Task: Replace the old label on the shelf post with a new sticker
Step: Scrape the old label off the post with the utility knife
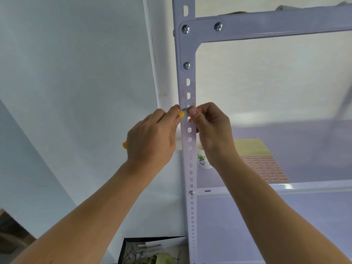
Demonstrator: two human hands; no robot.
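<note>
Head view: old label mostly scraped, residue remains.
Left hand: closed around yellow scraper.
Right hand: pinches blade tip.
Left: new sticker.

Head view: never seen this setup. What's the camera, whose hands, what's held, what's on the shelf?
There is one picture, from a wide-angle camera worn on a person's head. No robot: two bare hands work on a white perforated shelf post. The left hand grips a yellow-handled tool, its metal tip against the post where faint label residue shows. The right hand pinches at that tip; whether it holds a peeled scrap is too small to tell. On the shelf behind lie a sticker sheet and a paper cup. Below is a box of odds and ends.
</note>
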